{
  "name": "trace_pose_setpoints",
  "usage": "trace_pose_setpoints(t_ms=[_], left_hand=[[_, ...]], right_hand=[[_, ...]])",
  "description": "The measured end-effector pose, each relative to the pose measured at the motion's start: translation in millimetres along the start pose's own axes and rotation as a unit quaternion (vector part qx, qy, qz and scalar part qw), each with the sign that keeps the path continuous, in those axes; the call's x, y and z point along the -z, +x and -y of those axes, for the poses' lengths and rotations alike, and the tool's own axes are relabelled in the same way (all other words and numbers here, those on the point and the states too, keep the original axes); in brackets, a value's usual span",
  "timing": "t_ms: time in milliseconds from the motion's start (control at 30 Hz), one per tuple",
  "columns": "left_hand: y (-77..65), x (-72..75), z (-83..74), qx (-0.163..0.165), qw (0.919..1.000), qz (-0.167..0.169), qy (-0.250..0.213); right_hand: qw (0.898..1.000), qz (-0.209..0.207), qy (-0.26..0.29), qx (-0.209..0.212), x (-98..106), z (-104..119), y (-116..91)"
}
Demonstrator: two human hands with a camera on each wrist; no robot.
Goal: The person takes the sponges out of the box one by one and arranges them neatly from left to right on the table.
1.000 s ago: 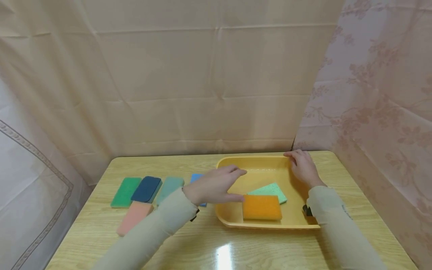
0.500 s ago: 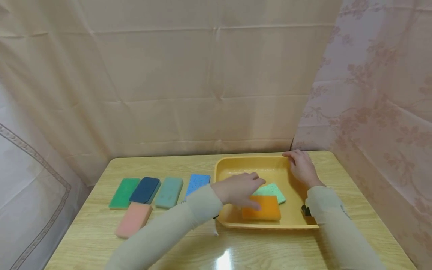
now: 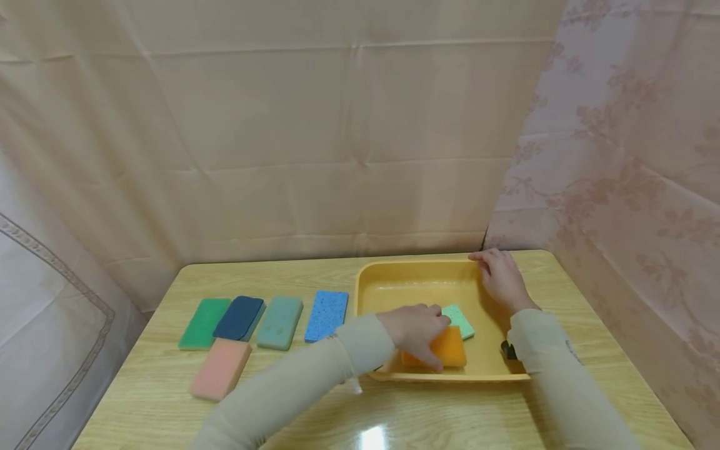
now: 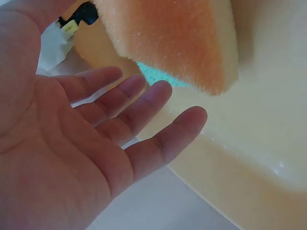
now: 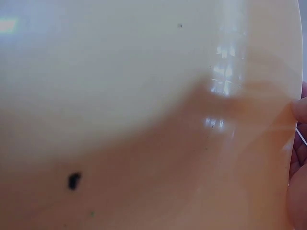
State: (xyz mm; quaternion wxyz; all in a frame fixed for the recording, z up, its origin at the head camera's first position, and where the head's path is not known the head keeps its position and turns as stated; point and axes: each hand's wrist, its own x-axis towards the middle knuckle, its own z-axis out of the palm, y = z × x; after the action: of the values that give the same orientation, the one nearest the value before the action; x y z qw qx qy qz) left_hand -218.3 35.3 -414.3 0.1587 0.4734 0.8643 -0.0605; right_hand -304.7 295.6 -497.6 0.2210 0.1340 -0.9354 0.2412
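My left hand (image 3: 413, 328) hovers over the left part of an orange sponge (image 3: 451, 349) inside a yellow tray (image 3: 394, 297). In the left wrist view its fingers (image 4: 163, 146) are spread, apart from the sponge's fuzzy orange face and pale side. A speckled mint-green sponge (image 3: 459, 320) lies partly under or behind the orange one, its left part hidden by the hand. At the tray's far right corner, my right hand (image 3: 502, 278) grips the rim, thumb over the edge and fingers outside, as the right wrist view shows.
Left of the tray on the wooden table (image 3: 315, 400) lie a blue sponge (image 3: 327, 315), a grey-green sponge (image 3: 280, 322), a navy sponge (image 3: 239, 317), a green sponge (image 3: 205, 323) and a pink sponge (image 3: 220, 370). A beige curtain (image 3: 270, 156) hangs behind the table.
My left hand has moved right, from the tray's left edge to over the orange sponge, uncovering the blue sponge. The right hand keeps its grip on the rim.
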Motion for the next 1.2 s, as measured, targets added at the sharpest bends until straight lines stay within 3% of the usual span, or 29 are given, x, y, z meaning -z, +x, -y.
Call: trace_pose_setpoints(t_ms=[533, 867, 1200], left_hand=[[8.6, -5.5, -9.8, 0.024, 0.999, 0.005, 0.037], [12.3, -7.4, -13.1, 0.07, 0.9962, -0.007, 0.052], [15.2, -10.3, -12.9, 0.064, 0.9956, -0.009, 0.068]], right_hand=[[1.0, 0.014, 0.001, -0.02, 2.4, 4.2, -1.1], [1.0, 0.014, 0.002, -0.02, 2.8, 4.4, -0.8], [0.999, 0.025, 0.002, -0.029, 4.6, 4.6, -0.4]])
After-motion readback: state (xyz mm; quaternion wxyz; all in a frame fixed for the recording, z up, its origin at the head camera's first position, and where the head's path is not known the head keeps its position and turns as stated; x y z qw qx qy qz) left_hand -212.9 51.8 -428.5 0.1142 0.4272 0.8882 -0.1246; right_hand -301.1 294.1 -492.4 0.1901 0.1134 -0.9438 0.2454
